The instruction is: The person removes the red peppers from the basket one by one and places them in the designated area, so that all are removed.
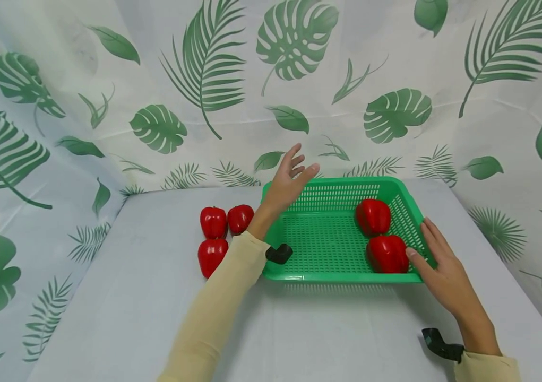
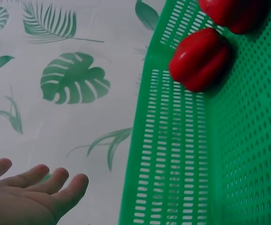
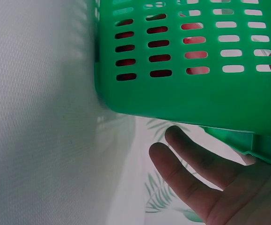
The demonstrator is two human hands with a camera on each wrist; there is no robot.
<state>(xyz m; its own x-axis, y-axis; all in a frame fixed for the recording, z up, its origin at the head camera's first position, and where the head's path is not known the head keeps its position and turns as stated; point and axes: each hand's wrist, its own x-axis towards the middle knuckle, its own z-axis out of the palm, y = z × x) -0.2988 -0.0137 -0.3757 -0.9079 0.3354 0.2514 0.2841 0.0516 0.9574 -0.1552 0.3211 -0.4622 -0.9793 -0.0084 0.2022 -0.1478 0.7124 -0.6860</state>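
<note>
My left hand (image 1: 287, 183) is raised over the back left corner of the green basket (image 1: 333, 277), fingers spread and holding nothing. In the left wrist view the same hand (image 2: 32, 194) shows beside the basket's slotted wall. At the basket's right side, my right hand (image 1: 445, 273) holds the rim, thumb over the inside and fingers outside. The right wrist view shows two fingers (image 3: 182, 178) extended beside the wall; the thumb is hidden there. Inside the basket, along its right end, sit two red bell peppers, one at the back (image 1: 373, 216) and one in front (image 1: 388, 254) near my thumb.
Three more red bell peppers stand close together on the white table (image 1: 132, 297) left of the basket: two behind (image 1: 213, 222) (image 1: 240, 218) and one in front (image 1: 212, 256). A leaf-patterned curtain (image 1: 232, 143) borders the table at the back and sides.
</note>
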